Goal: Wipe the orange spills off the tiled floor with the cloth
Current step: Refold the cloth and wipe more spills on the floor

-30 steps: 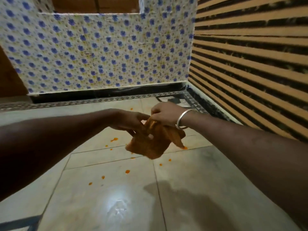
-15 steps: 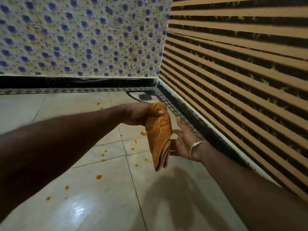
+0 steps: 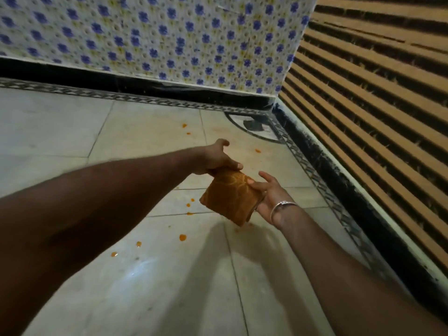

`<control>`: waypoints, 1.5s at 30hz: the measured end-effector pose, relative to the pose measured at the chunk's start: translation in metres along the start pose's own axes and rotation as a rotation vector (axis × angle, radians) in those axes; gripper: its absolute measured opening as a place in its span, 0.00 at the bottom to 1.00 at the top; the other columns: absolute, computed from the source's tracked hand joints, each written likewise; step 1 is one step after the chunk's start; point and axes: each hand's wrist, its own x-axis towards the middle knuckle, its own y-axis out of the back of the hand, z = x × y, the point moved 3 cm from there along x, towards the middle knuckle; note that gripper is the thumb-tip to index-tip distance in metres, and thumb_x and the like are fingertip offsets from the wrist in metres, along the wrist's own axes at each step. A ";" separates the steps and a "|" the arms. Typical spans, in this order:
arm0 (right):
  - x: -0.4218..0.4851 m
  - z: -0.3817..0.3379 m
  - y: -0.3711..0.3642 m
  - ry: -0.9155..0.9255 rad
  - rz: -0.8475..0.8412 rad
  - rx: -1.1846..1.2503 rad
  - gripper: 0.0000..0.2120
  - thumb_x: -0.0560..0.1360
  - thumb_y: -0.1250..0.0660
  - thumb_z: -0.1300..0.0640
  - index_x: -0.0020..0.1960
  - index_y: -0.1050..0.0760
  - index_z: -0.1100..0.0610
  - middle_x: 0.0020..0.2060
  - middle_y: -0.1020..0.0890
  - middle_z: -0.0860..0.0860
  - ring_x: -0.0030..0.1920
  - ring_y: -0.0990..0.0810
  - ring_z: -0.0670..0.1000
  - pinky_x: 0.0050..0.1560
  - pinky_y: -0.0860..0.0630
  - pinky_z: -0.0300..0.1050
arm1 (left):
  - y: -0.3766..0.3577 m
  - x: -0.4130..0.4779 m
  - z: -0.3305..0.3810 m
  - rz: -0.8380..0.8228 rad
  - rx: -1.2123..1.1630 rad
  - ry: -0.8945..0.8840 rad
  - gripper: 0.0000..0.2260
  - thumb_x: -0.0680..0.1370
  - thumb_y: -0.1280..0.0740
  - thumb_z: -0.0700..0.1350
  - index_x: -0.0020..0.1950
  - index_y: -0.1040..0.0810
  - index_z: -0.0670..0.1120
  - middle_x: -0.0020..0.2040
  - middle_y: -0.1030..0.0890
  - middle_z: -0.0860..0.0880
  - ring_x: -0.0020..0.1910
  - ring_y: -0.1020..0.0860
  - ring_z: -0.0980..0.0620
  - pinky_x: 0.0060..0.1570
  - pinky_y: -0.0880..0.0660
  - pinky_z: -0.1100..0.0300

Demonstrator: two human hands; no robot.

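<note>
1. The scene is dim and warm-toned; both forearms read nearly black.
2. A bright glare patch sits on the glossy tiled floor (image 3: 135, 270), low in the frame.
3. A soft shadow falls on the floor beneath the cloth (image 3: 231, 196).
4. The flowered wall (image 3: 157, 37) is smeared by motion blur.
5. Wide-angle distortion bends the striped wall (image 3: 378, 98) and the floor border.
</note>
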 end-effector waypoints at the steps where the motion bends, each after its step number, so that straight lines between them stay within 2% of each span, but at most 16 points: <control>1: 0.003 0.007 -0.003 -0.022 -0.022 0.027 0.33 0.73 0.32 0.73 0.73 0.34 0.52 0.63 0.24 0.62 0.55 0.18 0.62 0.48 0.19 0.60 | 0.006 -0.004 -0.005 -0.022 -0.025 -0.009 0.39 0.75 0.22 0.44 0.79 0.38 0.56 0.66 0.28 0.44 0.63 0.23 0.38 0.63 0.20 0.42; 5: 0.005 0.021 -0.017 0.032 -0.130 -0.167 0.32 0.67 0.29 0.77 0.68 0.28 0.56 0.47 0.15 0.58 0.50 0.16 0.59 0.48 0.17 0.54 | 0.011 -0.020 -0.014 -0.137 0.172 -0.026 0.31 0.74 0.24 0.35 0.74 0.27 0.52 0.67 0.26 0.46 0.66 0.26 0.42 0.66 0.22 0.46; 8: 0.009 0.023 -0.021 0.206 -0.063 -0.685 0.30 0.62 0.21 0.70 0.62 0.20 0.57 0.54 0.16 0.57 0.54 0.17 0.59 0.55 0.18 0.54 | 0.009 -0.025 -0.014 -0.040 0.586 -0.089 0.25 0.74 0.24 0.36 0.70 0.22 0.48 0.62 0.22 0.48 0.61 0.23 0.45 0.57 0.20 0.53; 12: 0.023 0.013 -0.029 0.444 0.016 -1.077 0.11 0.66 0.23 0.60 0.48 0.15 0.55 0.52 0.18 0.57 0.48 0.18 0.55 0.49 0.22 0.44 | 0.012 -0.028 -0.022 0.068 0.948 -0.204 0.15 0.76 0.24 0.47 0.61 0.15 0.44 0.50 0.22 0.48 0.58 0.23 0.46 0.50 0.26 0.55; 14: 0.030 0.010 -0.035 0.499 -0.009 -1.200 0.11 0.68 0.23 0.55 0.49 0.15 0.55 0.56 0.28 0.54 0.48 0.22 0.53 0.51 0.25 0.43 | 0.020 -0.030 -0.028 0.111 1.025 -0.204 0.16 0.76 0.24 0.49 0.61 0.15 0.45 0.53 0.25 0.48 0.60 0.26 0.46 0.54 0.24 0.51; 16: 0.033 0.008 -0.044 0.603 -0.040 -1.283 0.13 0.69 0.22 0.54 0.50 0.16 0.58 0.56 0.33 0.52 0.52 0.26 0.51 0.55 0.28 0.42 | 0.031 -0.037 -0.030 0.162 1.024 -0.201 0.12 0.76 0.25 0.47 0.58 0.15 0.46 0.53 0.20 0.47 0.56 0.21 0.45 0.51 0.21 0.49; 20: 0.023 0.015 -0.057 0.902 0.032 -1.348 0.10 0.69 0.23 0.53 0.48 0.17 0.55 0.56 0.29 0.50 0.57 0.28 0.51 0.58 0.26 0.45 | 0.043 -0.061 -0.030 0.331 1.117 -0.338 0.10 0.79 0.30 0.42 0.59 0.15 0.48 0.51 0.15 0.47 0.55 0.22 0.45 0.52 0.21 0.47; 22: 0.015 0.040 -0.053 0.990 0.027 -1.488 0.11 0.69 0.25 0.53 0.51 0.19 0.53 0.54 0.26 0.50 0.55 0.27 0.52 0.55 0.26 0.48 | 0.039 -0.075 -0.049 0.301 1.227 -0.413 0.08 0.79 0.31 0.43 0.56 0.16 0.48 0.49 0.16 0.47 0.56 0.23 0.44 0.51 0.23 0.46; 24: 0.007 0.081 -0.037 0.970 -0.106 -1.625 0.15 0.70 0.28 0.49 0.55 0.21 0.50 0.54 0.26 0.49 0.56 0.27 0.52 0.56 0.28 0.49 | 0.033 -0.088 -0.090 0.111 1.336 -0.284 0.08 0.79 0.29 0.50 0.56 0.17 0.50 0.51 0.17 0.49 0.57 0.23 0.46 0.54 0.24 0.48; 26: 0.003 0.125 -0.011 0.873 -0.180 -1.612 0.18 0.72 0.34 0.43 0.59 0.24 0.47 0.57 0.27 0.48 0.59 0.28 0.50 0.60 0.30 0.50 | 0.033 -0.101 -0.134 -0.101 1.422 -0.075 0.17 0.78 0.30 0.62 0.61 0.17 0.54 0.58 0.17 0.54 0.61 0.25 0.50 0.61 0.28 0.50; 30: 0.002 0.196 0.030 0.757 0.007 -1.549 0.26 0.77 0.44 0.46 0.73 0.32 0.52 0.74 0.32 0.53 0.76 0.37 0.54 0.71 0.34 0.56 | 0.040 -0.104 -0.161 0.018 1.231 -0.118 0.37 0.78 0.56 0.75 0.72 0.23 0.56 0.73 0.23 0.53 0.74 0.29 0.51 0.69 0.33 0.46; 32: 0.001 0.218 0.034 0.742 0.054 -1.628 0.31 0.79 0.48 0.45 0.79 0.42 0.56 0.80 0.42 0.56 0.80 0.46 0.55 0.76 0.43 0.57 | 0.026 -0.095 -0.158 0.030 1.215 -0.158 0.41 0.76 0.65 0.73 0.80 0.34 0.57 0.84 0.40 0.51 0.83 0.44 0.51 0.77 0.42 0.44; 34: 0.003 0.229 0.036 0.723 0.056 -1.684 0.33 0.81 0.51 0.42 0.80 0.46 0.59 0.80 0.45 0.57 0.80 0.49 0.55 0.77 0.48 0.58 | -0.005 -0.079 -0.165 -0.042 1.250 -0.145 0.38 0.76 0.67 0.71 0.84 0.50 0.60 0.84 0.59 0.53 0.83 0.60 0.52 0.80 0.56 0.43; 36: 0.007 0.233 0.035 0.706 0.037 -1.703 0.34 0.82 0.52 0.40 0.80 0.48 0.60 0.80 0.46 0.58 0.80 0.50 0.55 0.77 0.49 0.59 | -0.041 -0.064 -0.182 -0.070 1.242 -0.116 0.37 0.76 0.70 0.72 0.84 0.61 0.60 0.83 0.66 0.52 0.82 0.67 0.50 0.78 0.64 0.39; 39: 0.009 0.233 0.034 0.692 0.030 -1.702 0.34 0.81 0.52 0.41 0.80 0.48 0.61 0.80 0.47 0.58 0.81 0.51 0.56 0.77 0.48 0.59 | -0.071 -0.043 -0.215 0.102 1.188 -0.077 0.36 0.76 0.72 0.71 0.83 0.66 0.59 0.85 0.64 0.50 0.83 0.65 0.47 0.79 0.63 0.36; 45: 0.009 0.234 0.037 0.668 0.012 -1.723 0.34 0.82 0.52 0.42 0.81 0.50 0.61 0.81 0.50 0.58 0.81 0.55 0.56 0.78 0.49 0.60 | -0.066 -0.044 -0.231 0.422 1.084 -0.050 0.31 0.82 0.65 0.67 0.85 0.57 0.59 0.86 0.52 0.50 0.85 0.56 0.49 0.80 0.58 0.39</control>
